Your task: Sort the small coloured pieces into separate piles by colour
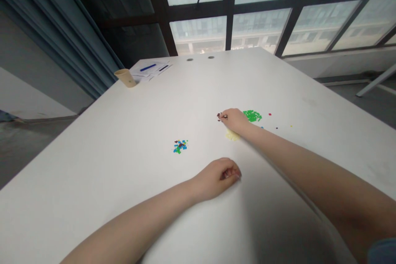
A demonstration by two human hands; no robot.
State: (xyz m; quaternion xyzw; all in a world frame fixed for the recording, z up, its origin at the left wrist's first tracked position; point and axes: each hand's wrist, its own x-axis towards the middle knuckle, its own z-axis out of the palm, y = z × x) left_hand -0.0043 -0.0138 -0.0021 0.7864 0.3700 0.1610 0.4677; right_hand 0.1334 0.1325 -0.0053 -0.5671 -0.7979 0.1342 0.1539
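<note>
My right hand [235, 119] reaches across the white table [185, 103] with thumb and fingers pinched together. Its tips touch a small cluster of dark red-brown pieces [219, 115]; whether one is between them is too small to tell. Just beyond the knuckles lies a pile of flat green pieces [253, 116], partly covered by the hand. Below the wrist is a pale yellow pile [232, 135]. My left hand [215, 178] rests nearer, its fingers curled in and the thumb against them, with nothing visible inside. A mixed pile of blue, green, yellow and dark red bits [180, 146] lies to its upper left.
Single bits lie to the right: a red square [269, 114], a dark dot [276, 128] and a yellow one [291, 126]. At the far left edge a tan paper cup [126, 78] stands beside papers [148, 75] with a blue pen [147, 67]. Windows rise behind.
</note>
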